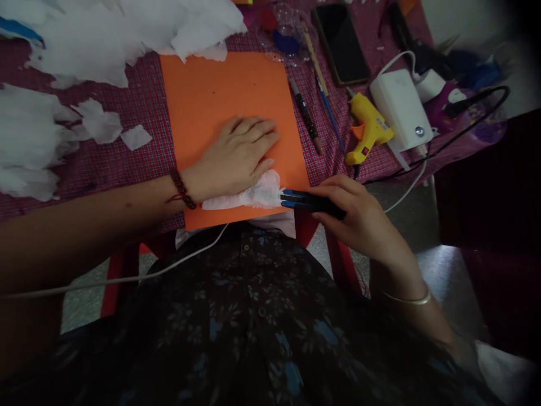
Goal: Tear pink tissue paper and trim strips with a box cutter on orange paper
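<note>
An orange sheet of paper lies at the table's near edge. My left hand rests flat on it, fingers stretched out, its lower side against a crumpled strip of white tissue paper. Part of that strip is hidden under the hand and wrist. My right hand is wrapped round a black and blue stapler, whose tip meets the right end of the white strip near the sheet's lower right corner. Whether the stapler's jaws are pressed together cannot be made out.
Torn white tissue paper is heaped at the left and back. To the right lie a dark marker, a blue paintbrush, a phone, a yellow glue gun and a white box-shaped device with cables. A white cable crosses my lap.
</note>
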Available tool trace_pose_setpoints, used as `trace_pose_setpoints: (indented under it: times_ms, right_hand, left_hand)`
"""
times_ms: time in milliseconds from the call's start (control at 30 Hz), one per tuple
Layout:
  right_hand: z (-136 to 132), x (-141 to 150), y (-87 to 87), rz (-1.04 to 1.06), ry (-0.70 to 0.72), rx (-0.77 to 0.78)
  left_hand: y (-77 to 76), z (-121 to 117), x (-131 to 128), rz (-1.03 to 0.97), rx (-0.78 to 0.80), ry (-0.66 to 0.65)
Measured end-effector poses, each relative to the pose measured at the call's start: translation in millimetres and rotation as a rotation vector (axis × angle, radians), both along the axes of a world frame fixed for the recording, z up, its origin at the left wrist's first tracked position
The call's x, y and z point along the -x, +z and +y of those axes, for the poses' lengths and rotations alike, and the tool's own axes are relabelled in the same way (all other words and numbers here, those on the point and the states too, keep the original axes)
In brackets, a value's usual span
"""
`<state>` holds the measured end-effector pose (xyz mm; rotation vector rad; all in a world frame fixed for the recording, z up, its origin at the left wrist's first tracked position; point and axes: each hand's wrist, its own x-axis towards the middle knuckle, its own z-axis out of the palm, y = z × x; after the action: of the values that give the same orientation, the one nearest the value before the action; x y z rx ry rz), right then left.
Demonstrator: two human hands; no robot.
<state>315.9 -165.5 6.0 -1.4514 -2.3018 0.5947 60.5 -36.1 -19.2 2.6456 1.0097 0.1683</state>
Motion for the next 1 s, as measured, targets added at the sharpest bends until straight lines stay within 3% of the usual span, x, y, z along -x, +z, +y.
trace_pose_setpoints:
  times_ms: [300, 400, 533, 700, 833, 1000]
  right_hand:
    - [3, -13, 12.5, -0.065, 0.059, 0.017]
    - [0, -20, 19.4, -0.118, 0.046, -0.015]
    - [-4, -19, 22.6, -0.161, 0.032, -0.022]
    - [-7, -18, 15.5, -0.153, 0.036, -0.023]
    - [-8, -19, 10.8, -0.137, 0.034, -0.028]
    - [-9, -19, 11.0, -0.156, 0.024, -0.040]
  left_hand:
    - [7.1, -2, -2, 0.053, 0.012, -0.010]
    - [12.4, 4, 3, 0.035, 0.048, -0.075]
    - [24.3, 5, 24, -0.076, 0.055, -0.184]
    - [31.2, -29, 64, 0.028, -0.139, -0.343]
    - [27.1, -52, 86, 0.072, -0.280, -0.256]
    - [26.2, -51, 95, 0.078, -0.176, -0.144]
